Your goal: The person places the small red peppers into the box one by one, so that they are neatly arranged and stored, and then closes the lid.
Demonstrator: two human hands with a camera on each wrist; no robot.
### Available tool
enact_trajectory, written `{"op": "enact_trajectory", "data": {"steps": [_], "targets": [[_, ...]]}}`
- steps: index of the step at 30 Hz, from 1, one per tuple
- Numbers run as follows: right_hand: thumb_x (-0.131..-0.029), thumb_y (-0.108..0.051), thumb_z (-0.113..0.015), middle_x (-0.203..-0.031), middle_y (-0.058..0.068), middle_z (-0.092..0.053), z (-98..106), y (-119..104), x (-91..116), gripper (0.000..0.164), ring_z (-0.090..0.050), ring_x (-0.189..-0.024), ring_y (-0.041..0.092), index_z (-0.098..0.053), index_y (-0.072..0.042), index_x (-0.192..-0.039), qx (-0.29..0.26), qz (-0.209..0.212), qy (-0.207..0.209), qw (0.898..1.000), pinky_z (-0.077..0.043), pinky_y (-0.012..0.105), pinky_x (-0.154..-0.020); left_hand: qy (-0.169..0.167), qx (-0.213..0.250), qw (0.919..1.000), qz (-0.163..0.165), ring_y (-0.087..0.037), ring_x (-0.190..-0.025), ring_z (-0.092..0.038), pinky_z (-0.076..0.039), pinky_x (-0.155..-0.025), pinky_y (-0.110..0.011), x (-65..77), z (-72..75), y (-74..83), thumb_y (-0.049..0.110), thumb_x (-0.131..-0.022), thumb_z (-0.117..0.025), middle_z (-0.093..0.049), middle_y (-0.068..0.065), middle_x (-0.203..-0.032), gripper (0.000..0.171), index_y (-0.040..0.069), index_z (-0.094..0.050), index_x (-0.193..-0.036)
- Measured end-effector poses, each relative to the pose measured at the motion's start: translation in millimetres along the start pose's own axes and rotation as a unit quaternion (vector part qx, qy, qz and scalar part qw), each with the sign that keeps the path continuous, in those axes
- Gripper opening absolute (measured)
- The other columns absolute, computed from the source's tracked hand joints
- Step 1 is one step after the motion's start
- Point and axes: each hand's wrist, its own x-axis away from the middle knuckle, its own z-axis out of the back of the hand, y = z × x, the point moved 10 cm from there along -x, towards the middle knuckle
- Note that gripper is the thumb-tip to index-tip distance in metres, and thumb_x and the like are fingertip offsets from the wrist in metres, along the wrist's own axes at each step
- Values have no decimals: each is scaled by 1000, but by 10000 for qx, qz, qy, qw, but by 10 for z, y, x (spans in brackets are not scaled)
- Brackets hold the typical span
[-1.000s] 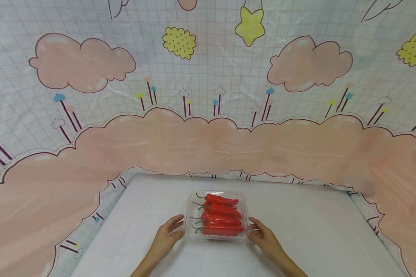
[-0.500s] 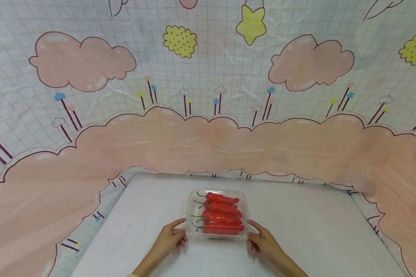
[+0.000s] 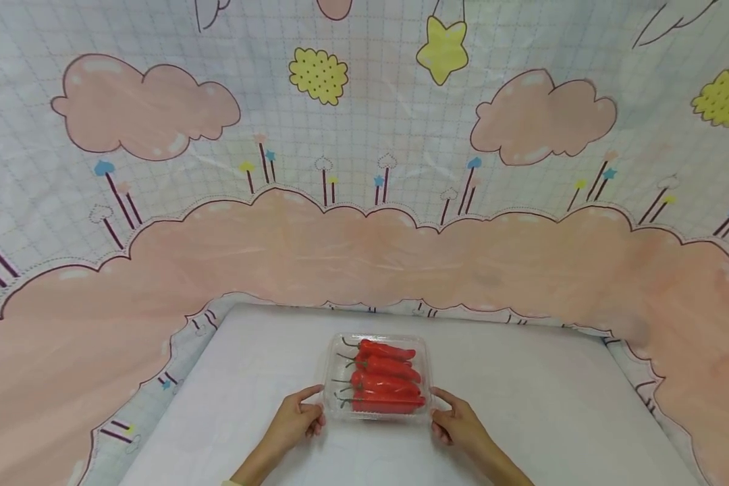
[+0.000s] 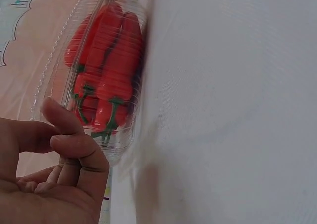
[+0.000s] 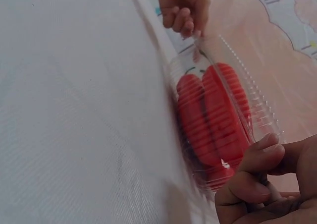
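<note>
A clear plastic clamshell box [image 3: 425,354] with ribbed sides sits on the white table, its lid down. Inside lie several red peppers [image 3: 385,366] with green stems, pointing left in the head view. My left hand [image 3: 295,420] is at the box's left side, index finger stretched along it and the other fingers curled. At the opposite side my right hand [image 3: 462,424] mirrors this pose. Both wrist views show finger and thumb tips pinching at the box's rim, with the left hand's [image 4: 64,169] lower fingers bent below and the right hand's [image 5: 262,184] likewise.
The white table surface [image 3: 541,391] extends around the box on all sides. Behind it and along both sides hangs a cloth [image 3: 364,256] printed with pink clouds, stars and a grid.
Both hands' index fingers have settled against the box's sides while their other fingers curled in. The box stays in nearly the same place; the head view tilts slightly.
</note>
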Motion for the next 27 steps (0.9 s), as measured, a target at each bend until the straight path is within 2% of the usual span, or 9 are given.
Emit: {"op": "enact_trajectory", "data": {"steps": [7,13,17,21,24,27], "targets": [[-96,-8,-54,-58,-3,-54,0,-15,-31,58,-42,-49,5,-32,9,-147,136,-61,217,9997,-38,15,-45,92,11,10000,-8,-8,-50,-52,-41,-46,-16,14,35,12,1,-94,-51,-60,0,-62,57,-14,-32,-145],[-96,-10,-55,-59,-4,-55,-29,41,-16,61,-44,-51,5,-29,9,-148,-131,-180,195,9996,-39,15,-47,146,-11,9999,1,-8,-50,-52,-41,-45,-16,33,48,-8,1,-94,-51,-61,-1,-62,56,-14,-33,-145],[-98,-17,-56,-61,-3,-57,-20,70,-11,61,-45,-53,5,-31,6,-149,-109,-190,180,9996,-38,16,-48,112,17,9999,3,-8,-53,-58,-46,-48,-17,45,35,-37,5,-97,-51,-65,-2,-67,56,-13,-31,-146],[-98,-22,-58,-63,-1,-59,103,98,16,56,-45,-53,7,-40,1,-146,240,-287,537,9979,-35,18,-46,93,98,9999,55,-13,-59,-67,-51,-51,-20,74,13,-86,12,-100,-49,-69,-7,-77,57,-12,-29,-147],[-97,-23,-59,-72,1,-63,242,44,59,50,-49,-55,10,-46,-3,-142,671,-271,1031,9920,-37,20,-46,440,-291,9986,-24,-15,-63,-69,-51,-54,-22,96,86,-79,16,-100,-50,-70,-9,-83,52,-9,-37,-144],[-96,-22,-61,-86,4,-67,375,-84,118,47,-58,-62,13,-51,-8,-139,1268,-82,1506,9804,-43,22,-52,977,-1087,9891,-174,-14,-70,-68,-50,-59,-23,118,207,-10,20,-101,-51,-70,-8,-91,45,-3,-48,-139]]}}
